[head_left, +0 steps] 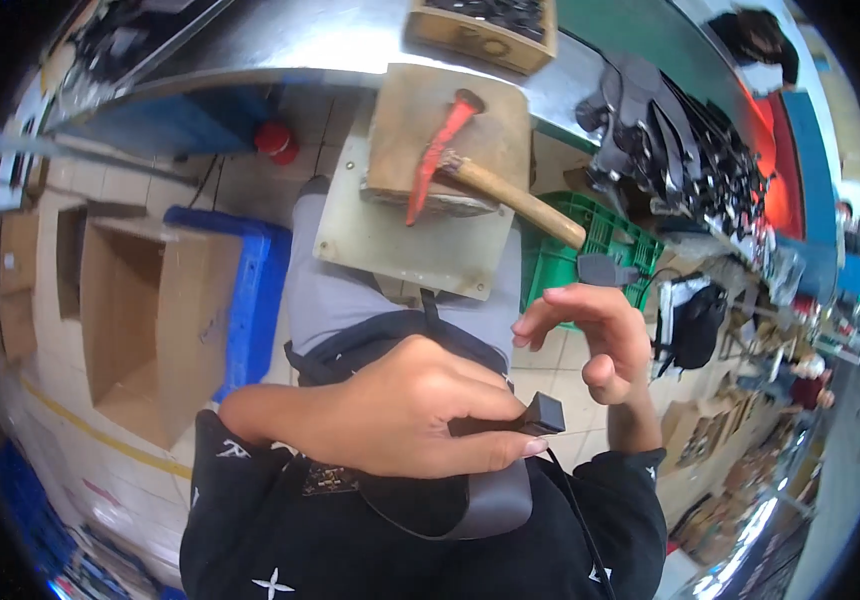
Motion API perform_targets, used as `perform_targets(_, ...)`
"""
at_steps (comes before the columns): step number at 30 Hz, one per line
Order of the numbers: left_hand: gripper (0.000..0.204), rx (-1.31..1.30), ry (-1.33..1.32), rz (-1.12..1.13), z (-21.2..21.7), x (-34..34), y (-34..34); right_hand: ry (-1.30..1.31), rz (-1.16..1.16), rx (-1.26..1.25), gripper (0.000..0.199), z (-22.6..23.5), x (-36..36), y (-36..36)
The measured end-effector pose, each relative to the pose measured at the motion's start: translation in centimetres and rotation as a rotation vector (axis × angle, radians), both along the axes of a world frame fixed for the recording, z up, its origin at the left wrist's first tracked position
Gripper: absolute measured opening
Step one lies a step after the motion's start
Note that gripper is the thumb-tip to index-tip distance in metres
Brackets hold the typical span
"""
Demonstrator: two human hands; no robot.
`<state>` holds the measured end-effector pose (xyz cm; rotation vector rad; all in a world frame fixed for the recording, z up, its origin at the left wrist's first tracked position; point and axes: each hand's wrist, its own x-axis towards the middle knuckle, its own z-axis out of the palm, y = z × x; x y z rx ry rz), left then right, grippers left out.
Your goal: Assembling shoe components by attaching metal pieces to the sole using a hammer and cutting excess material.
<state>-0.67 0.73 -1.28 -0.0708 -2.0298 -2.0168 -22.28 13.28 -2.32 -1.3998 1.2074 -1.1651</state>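
Observation:
In front of my body my left hand [420, 405] is closed around a black piece with a square, block-like end [542, 414]. Most of this piece is hidden by my fingers. Just to its right, my right hand [595, 340] is raised with fingers curved and apart, holding nothing. Beyond both hands a hammer with a long red head [437, 158] and wooden handle [525, 204] lies on a wooden block [405, 120]. That block rests on a pale board [410, 250] over my lap. A dark curved flap [498, 503] shows below my left hand; I cannot tell whether it joins the held piece.
A wooden box of small black parts [485, 40] stands on the metal bench [300, 40]. Black curved strips [665, 130] are heaped at the right. A green crate [595, 222] is below them. Cardboard boxes [175, 330] and a blue bin [255, 300] stand left.

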Motion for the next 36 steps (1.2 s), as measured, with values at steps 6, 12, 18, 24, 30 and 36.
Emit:
perform_targets(6,0.013,0.082,-0.279,-0.108,0.2,-6.6,1.1,-0.361,-0.422,0.130,0.066,-5.8,0.8,6.7)
perform_targets(12,0.023,-0.482,0.042,0.191,-7.0,-17.2,4.9,-0.849,-0.504,-0.133,0.063,-9.1,2.6,11.5)
perform_targets(18,0.065,-0.479,-0.162,0.146,-10.1,-24.7,7.2,-0.686,-1.186,-0.055,0.030,-12.1,-5.3,12.6)
perform_targets(24,0.056,-0.302,-0.309,-0.040,-13.0,-23.3,8.5,0.584,-1.543,0.441,0.033,-28.3,-21.0,20.3)
perform_targets(30,0.043,-0.148,-0.604,-0.080,-9.6,-16.7,5.3,0.368,-1.539,-0.091,0.028,-15.1,-26.6,10.5)
perform_targets(36,0.035,-0.025,-0.618,-0.216,-7.8,-18.0,5.6,1.093,-1.894,-0.360,0.042,-2.0,-48.2,4.1)
